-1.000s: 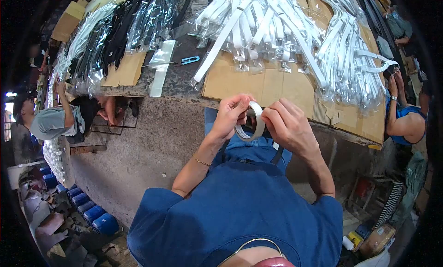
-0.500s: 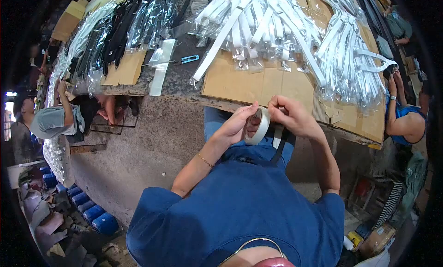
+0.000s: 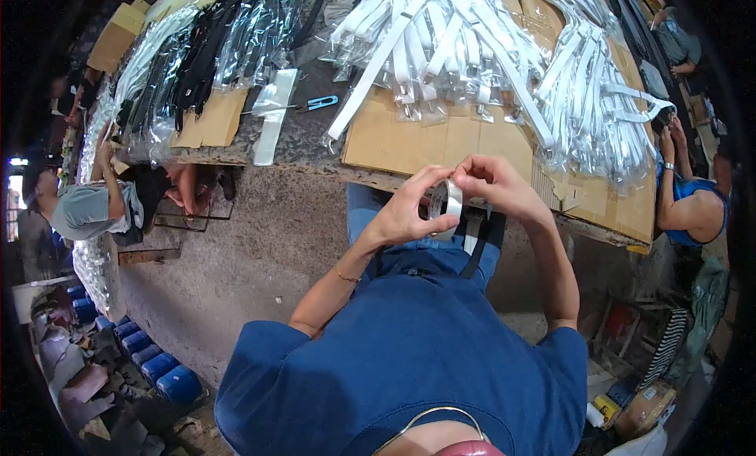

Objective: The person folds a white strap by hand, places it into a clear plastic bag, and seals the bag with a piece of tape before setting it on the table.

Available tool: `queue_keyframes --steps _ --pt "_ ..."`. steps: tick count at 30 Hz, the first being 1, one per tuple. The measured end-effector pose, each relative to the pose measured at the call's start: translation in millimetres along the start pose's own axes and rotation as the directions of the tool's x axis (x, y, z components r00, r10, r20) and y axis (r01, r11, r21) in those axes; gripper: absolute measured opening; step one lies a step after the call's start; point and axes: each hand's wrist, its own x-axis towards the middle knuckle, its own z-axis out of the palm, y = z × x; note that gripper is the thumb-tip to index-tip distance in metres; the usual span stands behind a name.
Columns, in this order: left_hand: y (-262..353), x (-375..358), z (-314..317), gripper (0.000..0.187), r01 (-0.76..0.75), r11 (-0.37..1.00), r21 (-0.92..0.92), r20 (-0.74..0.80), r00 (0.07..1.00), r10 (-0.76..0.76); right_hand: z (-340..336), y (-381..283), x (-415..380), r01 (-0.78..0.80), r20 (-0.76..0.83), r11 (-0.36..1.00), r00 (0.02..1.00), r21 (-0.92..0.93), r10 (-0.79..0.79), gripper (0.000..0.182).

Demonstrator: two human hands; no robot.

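While the left hand (image 3: 405, 212) grips a tape roll (image 3: 446, 208) held on edge below the table (image 3: 315, 145), right hand (image 3: 496, 184) fingers pinch its rim at one o'clock.

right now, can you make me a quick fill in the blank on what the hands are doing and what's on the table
1. Both hands, the left hand and the right hand, hold a roll of ____.
2. The roll of tape is held in front of the ____ edge.
3. The straps heaped on the cardboard are ____ in colour.
4. The small snips have ____ handles.

Missing words: tape; table; white; blue
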Motion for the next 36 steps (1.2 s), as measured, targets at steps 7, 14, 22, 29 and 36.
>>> queue_keyframes --steps 7,14,22,29,36 --pt "-5.1 -1.6 0.4 0.07 0.069 0.996 0.057 -0.076 0.995 -0.065 20.9 8.5 4.8 0.312 -0.208 0.844 0.878 -0.437 -0.432 0.014" --pt "-5.1 -4.4 -7.3 0.075 -0.139 0.936 0.325 -0.037 0.987 0.159 32.4 12.5 8.3 0.356 -0.263 0.724 0.763 -0.591 -0.591 0.011" --pt "-28.7 -9.7 -20.9 0.067 0.387 0.921 0.044 -0.023 0.922 -0.386 21.3 14.5 16.1 0.407 -0.439 0.908 0.801 -0.1 -0.407 0.008" --pt "-28.3 -15.0 -24.9 0.06 0.193 0.978 0.077 -0.13 0.975 -0.182 21.6 29.0 46.4 0.236 -0.329 0.911 0.937 0.337 -0.121 0.01" --pt "-24.9 -26.1 -39.2 0.049 0.186 0.976 0.114 0.052 0.98 -0.193 23.6 26.9 58.4 0.185 -0.29 0.905 0.954 0.383 -0.072 0.012"
